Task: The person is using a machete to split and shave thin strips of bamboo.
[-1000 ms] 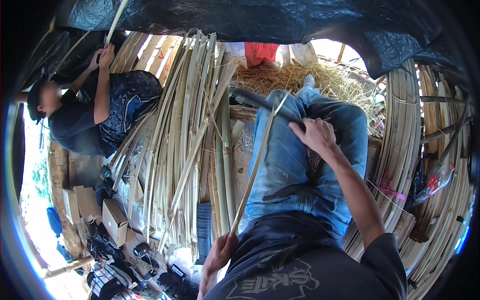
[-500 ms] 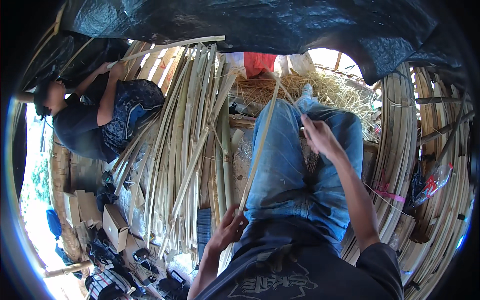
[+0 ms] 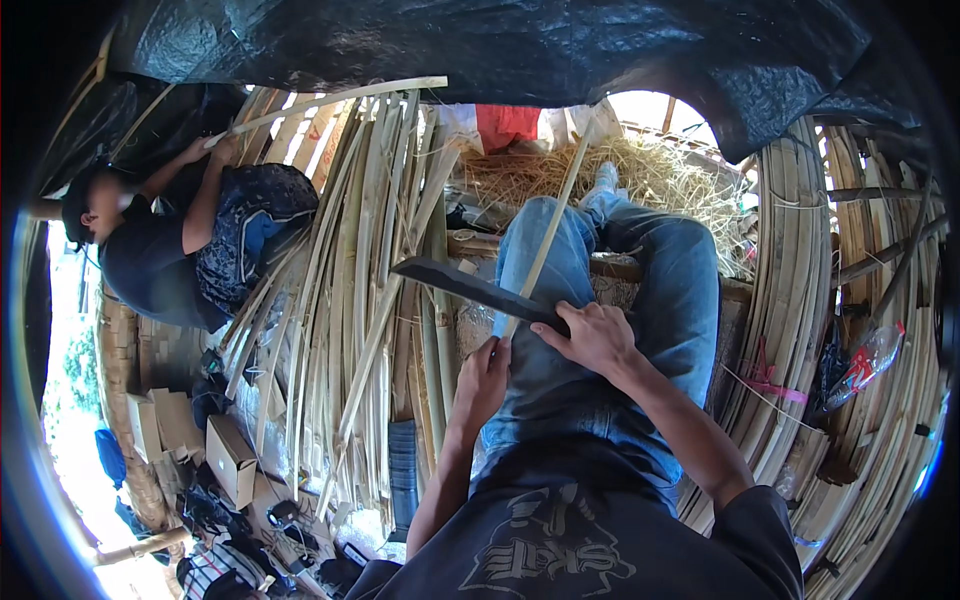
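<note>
My right hand is wrapped round the handle of a machete. Its dark, broad blade points left and crosses the lower part of a long, thin bamboo strip. Closed fingers of my left hand grip that strip at its near end, just below the blade. From there the strip slants up and away over my left thigh. Whether the edge bites into the bamboo I cannot tell. To the left lies a heap of split bamboo strips.
At the left a seated person holds another long strip. Straw lies beyond my feet. Bundled bamboo and a clear plastic bottle are on the right, cardboard boxes lower left. A black tarp hangs ahead.
My right hand has come back toward me, and the machete now shows across the strip. My left hand has moved up and slightly right with the strip.
</note>
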`<state>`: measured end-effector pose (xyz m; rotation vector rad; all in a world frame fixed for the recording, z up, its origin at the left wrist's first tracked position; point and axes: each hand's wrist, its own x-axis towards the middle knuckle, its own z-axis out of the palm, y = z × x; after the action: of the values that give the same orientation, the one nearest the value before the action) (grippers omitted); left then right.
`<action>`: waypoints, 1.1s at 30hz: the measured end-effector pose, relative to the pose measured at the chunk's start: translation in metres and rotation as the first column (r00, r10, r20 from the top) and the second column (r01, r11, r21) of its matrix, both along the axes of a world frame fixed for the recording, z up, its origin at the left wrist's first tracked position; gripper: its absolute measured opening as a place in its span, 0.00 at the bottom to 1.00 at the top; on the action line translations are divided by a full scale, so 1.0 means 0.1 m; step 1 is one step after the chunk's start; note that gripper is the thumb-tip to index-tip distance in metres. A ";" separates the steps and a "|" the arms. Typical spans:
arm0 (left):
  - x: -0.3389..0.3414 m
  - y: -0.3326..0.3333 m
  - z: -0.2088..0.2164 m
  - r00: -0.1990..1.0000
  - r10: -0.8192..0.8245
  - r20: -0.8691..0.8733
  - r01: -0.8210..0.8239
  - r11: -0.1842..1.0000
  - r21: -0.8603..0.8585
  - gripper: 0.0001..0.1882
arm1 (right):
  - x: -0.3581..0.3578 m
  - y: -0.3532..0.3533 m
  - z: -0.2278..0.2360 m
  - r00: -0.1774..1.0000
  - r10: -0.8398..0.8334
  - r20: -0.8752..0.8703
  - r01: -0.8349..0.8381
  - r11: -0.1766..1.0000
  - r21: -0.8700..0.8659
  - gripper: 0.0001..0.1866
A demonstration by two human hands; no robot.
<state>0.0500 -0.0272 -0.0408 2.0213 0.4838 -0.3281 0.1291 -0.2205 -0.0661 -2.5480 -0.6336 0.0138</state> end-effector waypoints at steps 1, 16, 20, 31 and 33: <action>0.00 0.01 -0.01 1.000 0.004 -0.011 -0.004 1.000 0.001 0.22 | 0.00 0.00 -0.03 1.000 0.004 -0.011 -0.004 1.000 0.001 0.30; -0.83 0.20 0.43 0.908 0.109 -0.404 -0.273 0.885 -0.376 0.21 | 0.04 -0.11 -0.15 0.998 0.065 -0.016 -0.067 0.991 -0.117 0.32; -1.44 0.43 0.50 0.846 0.167 -0.506 -0.408 0.814 -0.414 0.21 | 0.15 -0.11 -0.19 0.999 -0.044 0.027 0.047 0.990 -0.136 0.32; -2.05 1.05 0.83 0.821 0.006 -0.571 -0.463 0.594 -0.658 0.19 | 0.11 -0.10 -0.17 0.996 -0.061 0.062 0.071 0.984 -0.166 0.33; -2.13 1.16 0.90 0.806 -0.012 -0.592 -0.461 0.614 -0.640 0.19 | 0.10 -0.10 -0.18 0.995 -0.083 0.052 0.091 0.981 -0.172 0.32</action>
<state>-0.1631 0.0887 0.0491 0.9659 0.7994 -0.8129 0.1387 -0.2303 -0.0839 -2.7499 -0.5586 -0.0191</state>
